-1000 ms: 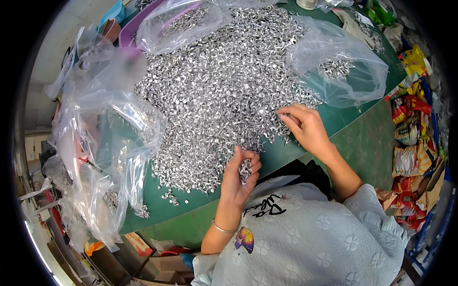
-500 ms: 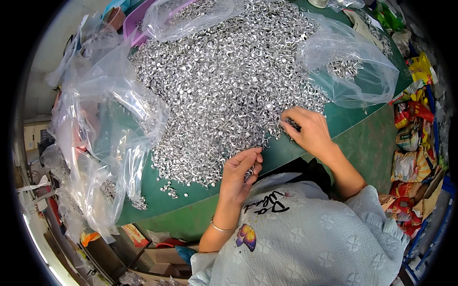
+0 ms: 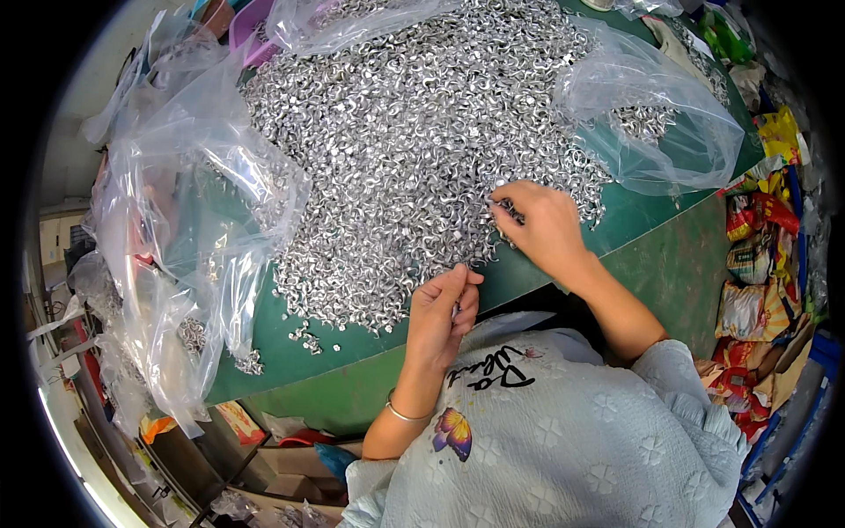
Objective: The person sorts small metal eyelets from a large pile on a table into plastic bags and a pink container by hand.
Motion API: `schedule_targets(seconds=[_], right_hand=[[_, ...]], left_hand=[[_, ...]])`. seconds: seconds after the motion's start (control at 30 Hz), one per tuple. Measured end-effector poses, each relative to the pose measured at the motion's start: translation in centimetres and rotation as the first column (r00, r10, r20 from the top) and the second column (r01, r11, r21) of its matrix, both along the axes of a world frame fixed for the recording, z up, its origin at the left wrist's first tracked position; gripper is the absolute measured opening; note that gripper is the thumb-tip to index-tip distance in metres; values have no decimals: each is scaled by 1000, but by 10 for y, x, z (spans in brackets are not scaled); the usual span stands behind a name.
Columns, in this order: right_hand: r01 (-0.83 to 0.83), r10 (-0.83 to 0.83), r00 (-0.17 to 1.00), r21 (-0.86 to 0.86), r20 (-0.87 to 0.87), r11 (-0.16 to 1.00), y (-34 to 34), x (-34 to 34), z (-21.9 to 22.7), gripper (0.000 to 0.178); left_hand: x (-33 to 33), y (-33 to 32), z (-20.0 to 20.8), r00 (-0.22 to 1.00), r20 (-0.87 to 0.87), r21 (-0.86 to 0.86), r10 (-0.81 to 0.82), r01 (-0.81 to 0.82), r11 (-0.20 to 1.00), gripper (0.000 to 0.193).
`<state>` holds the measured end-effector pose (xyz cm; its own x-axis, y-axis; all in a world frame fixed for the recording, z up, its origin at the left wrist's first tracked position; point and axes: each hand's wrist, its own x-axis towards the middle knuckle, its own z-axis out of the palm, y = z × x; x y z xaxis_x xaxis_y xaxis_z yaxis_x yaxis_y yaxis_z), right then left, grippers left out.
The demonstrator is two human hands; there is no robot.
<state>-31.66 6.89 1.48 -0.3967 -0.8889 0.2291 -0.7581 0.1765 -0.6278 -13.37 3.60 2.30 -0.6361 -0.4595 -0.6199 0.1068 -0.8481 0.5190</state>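
Observation:
A broad heap of small silver curved metal pieces [image 3: 387, 167] covers much of the green table [image 3: 370, 352]. At the near edge of the heap, my left hand [image 3: 440, 312] is closed, thumb against forefinger, with a glint of metal showing inside the curled fingers. Just right of it and farther in, my right hand [image 3: 546, 224] reaches over the heap. Its thumb and forefinger pinch at a small metal piece [image 3: 491, 203]; the other fingers curl beneath, partly hidden.
Clear plastic bags holding more pieces lie at the left [image 3: 220, 185], at the right [image 3: 660, 114] and at the back, beside a purple basin [image 3: 251, 31]. A few loose pieces [image 3: 306, 339] sit near the front edge. Colourful printed sacks [image 3: 748, 299] are stacked on the right.
My right hand has moved left and slightly away from me, from the heap's right edge to over the pieces. My left hand has barely shifted and stays closed.

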Motion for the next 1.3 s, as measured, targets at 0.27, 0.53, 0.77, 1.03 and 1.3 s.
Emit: schedule_targets(seconds=[0.27, 0.53, 0.77, 1.03, 1.3], right_hand=[[56, 81, 124, -89, 989, 994, 18, -31, 18, 10], [-62, 62, 998, 5, -22, 998, 38, 2, -1, 13], [-12, 33, 976, 96, -217, 995, 29, 14, 1, 13], [26, 39, 805, -101, 592, 995, 32, -13, -5, 9], [30, 159, -64, -157, 985, 987, 13, -25, 10, 11]], left_hand=[[-2, 5, -1, 980, 199, -340, 15, 54, 939, 18], [-4, 0, -5, 920, 342, -773, 191, 160, 614, 10], [-7, -6, -9, 865, 411, -849, 287, 248, 466, 10], [-2, -10, -11, 862, 406, -848, 305, 231, 477, 10], [2, -11, -10, 859, 396, -853, 325, 213, 476, 10]])
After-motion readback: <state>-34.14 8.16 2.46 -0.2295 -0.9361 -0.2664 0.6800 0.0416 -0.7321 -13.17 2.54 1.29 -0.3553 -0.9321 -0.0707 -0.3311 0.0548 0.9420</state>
